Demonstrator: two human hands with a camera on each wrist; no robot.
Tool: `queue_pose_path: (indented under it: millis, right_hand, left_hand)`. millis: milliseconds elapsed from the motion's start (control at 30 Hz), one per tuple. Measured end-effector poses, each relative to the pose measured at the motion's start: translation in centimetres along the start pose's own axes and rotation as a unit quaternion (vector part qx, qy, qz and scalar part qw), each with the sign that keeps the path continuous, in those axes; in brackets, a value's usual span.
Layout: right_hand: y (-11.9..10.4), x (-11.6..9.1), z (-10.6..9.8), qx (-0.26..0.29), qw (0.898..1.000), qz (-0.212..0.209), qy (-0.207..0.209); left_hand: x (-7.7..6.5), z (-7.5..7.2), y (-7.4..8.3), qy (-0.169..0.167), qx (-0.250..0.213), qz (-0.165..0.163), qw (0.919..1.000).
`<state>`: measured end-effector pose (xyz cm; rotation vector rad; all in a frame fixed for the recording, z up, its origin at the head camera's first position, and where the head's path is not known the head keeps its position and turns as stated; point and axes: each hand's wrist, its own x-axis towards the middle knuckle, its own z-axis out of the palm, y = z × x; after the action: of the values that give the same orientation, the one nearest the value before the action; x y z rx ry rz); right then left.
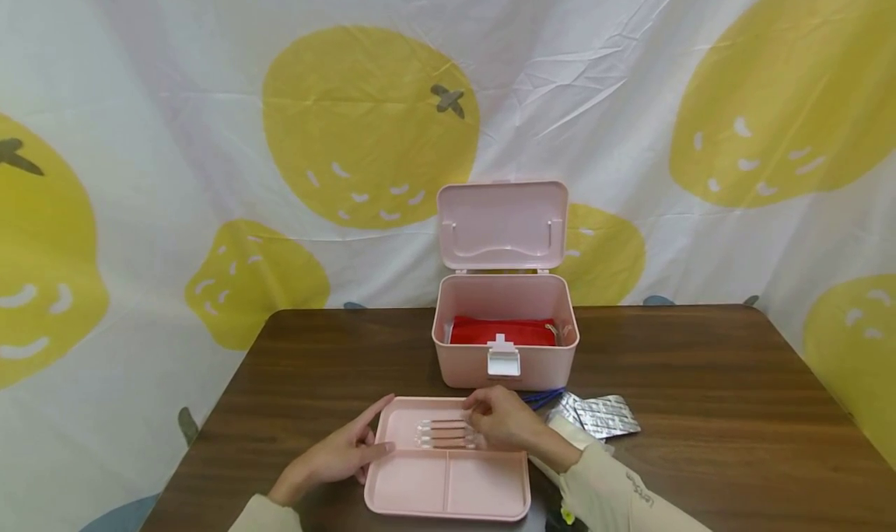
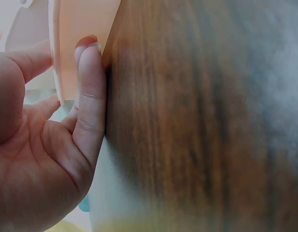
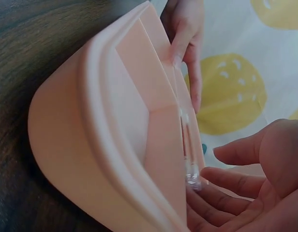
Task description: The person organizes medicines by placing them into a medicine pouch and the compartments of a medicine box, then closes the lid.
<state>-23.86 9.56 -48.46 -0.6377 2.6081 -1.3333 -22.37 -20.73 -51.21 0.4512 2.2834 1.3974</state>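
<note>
A pink divided tray [image 1: 407,485] lies on the table, with one long far compartment and two smaller near ones. My left hand [image 1: 336,453] holds its left side, thumb over the rim and other fingers along the outer wall [image 2: 67,58]. Several thin brown swabs [image 1: 444,432] in clear wrapping lie side by side in the far compartment. My right hand [image 1: 505,417] reaches over the tray's far right part, fingertips at the swabs' right ends. In the right wrist view, the thumb and fingers [image 3: 229,180] are apart, close to the clear wrapping [image 3: 191,176].
Behind the tray stands an open pink box [image 1: 507,365] with a white latch and a red pouch [image 1: 500,331] inside. Silver blister packs [image 1: 607,417], blue slender items [image 1: 544,398] and white packaging [image 1: 570,432] lie right of the tray, partly under my right arm.
</note>
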Motion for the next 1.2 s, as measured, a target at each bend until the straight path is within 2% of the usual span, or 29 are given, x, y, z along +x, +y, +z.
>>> queue_pose_path:
  millis: [233, 533, 667, 867, 967, 1200]
  right_hand:
    - [-0.7, -0.6, -0.7, -0.053, 0.998, -0.035, 0.012]
    - [-1.1, -1.9, -3.5, -0.032, 0.995, -0.092, 0.000]
    - [-0.7, -3.0, -5.8, -0.019, 0.996, -0.088, -0.009]
    - [0.5, -4.9, -9.9, -0.004, 0.999, -0.051, -0.007]
    - [1.4, -5.4, -12.0, -0.007, 0.999, -0.034, -0.001]
    - [4.4, -6.2, -15.4, 0.049, 0.999, 0.019, -0.008]
  left_hand:
    - [0.0, 0.0, -0.1, 0.003, 0.003, 0.000, 1.0000]
    - [-0.5, -0.3, -0.3, 0.010, -0.004, -0.004, 0.9999]
    - [-0.3, -0.3, -0.2, 0.008, -0.002, -0.003, 1.0000]
    - [0.1, 0.0, -0.1, 0.004, 0.002, -0.009, 1.0000]
    - [0.1, 0.0, 0.0, 0.003, 0.001, -0.006, 1.0000]
    - [0.1, 0.1, 0.2, 0.007, -0.003, -0.001, 1.0000]
